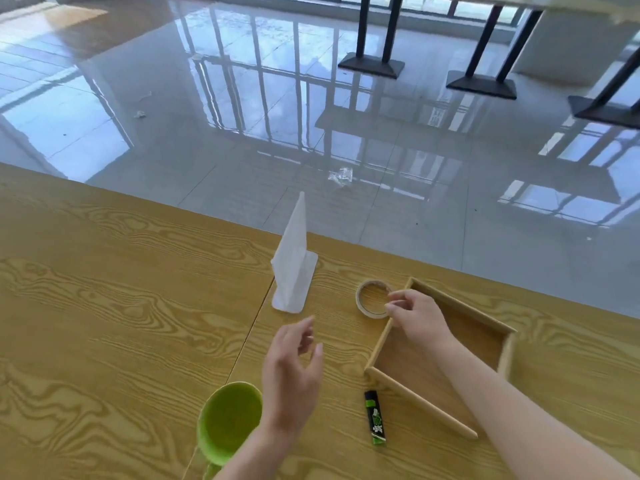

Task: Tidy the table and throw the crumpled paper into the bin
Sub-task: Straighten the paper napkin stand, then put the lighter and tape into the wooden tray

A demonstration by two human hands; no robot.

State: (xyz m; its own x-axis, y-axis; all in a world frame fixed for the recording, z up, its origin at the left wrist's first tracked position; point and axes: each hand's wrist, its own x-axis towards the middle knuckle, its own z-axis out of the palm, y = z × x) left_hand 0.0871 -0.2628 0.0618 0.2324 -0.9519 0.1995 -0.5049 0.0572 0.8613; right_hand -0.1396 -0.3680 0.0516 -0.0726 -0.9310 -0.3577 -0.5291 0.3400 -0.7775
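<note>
A roll of beige tape (374,299) lies flat on the wooden table (121,306), just left of an empty wooden tray (440,355). My right hand (415,315) reaches across the tray's near-left corner, and its fingertips touch the right edge of the tape roll. My left hand (294,368) hovers over the table with its fingers apart and nothing in it. A white sign stand (294,268) is upright to the left of the tape. No crumpled paper lies on the table; small white scraps (140,114) lie on the floor far off.
A green cup (227,422) stands near the front edge under my left forearm. A black and green lighter (375,417) lies in front of the tray. A clear plastic wrapper (341,176) lies on the glossy floor beyond the table's far edge. Black table legs (372,62) stand further back.
</note>
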